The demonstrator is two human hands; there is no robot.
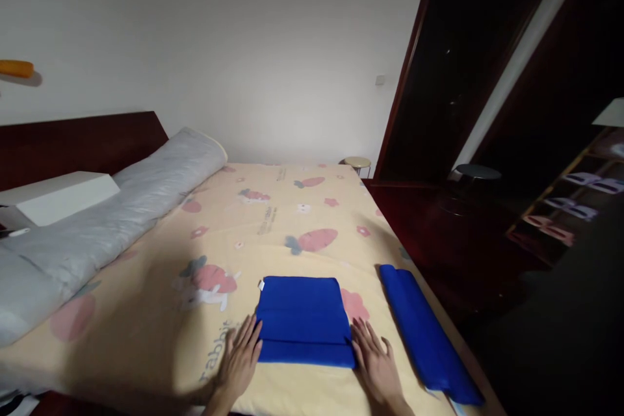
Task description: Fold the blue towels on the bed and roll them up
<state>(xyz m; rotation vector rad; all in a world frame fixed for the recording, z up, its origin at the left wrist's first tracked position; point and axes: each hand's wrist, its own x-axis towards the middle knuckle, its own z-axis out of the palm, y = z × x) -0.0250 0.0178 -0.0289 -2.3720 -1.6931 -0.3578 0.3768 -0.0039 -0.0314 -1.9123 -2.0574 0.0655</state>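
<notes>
A blue cloth (303, 312) lies folded into a flat, nearly square shape near the front of the bed, with a strip folded along its near edge and a small white tag at its far left corner. My left hand (241, 354) rests flat with fingers extended at the cloth's left edge. At the right edge, my right hand (377, 361) lies palm down, fingers spread, its fingertips touching the side of the cloth. Another blue cloth (429, 335), folded long and narrow, is to the right of my right hand near the bed's edge.
The bed (273, 240) has a patterned yellow sheet. A grey rolled bedding bundle (146, 188) and a white box (58, 198) sit at the left by the headboard (78, 143). Stools (358, 162) and a shoe rack (560, 188) stand beyond the right edge.
</notes>
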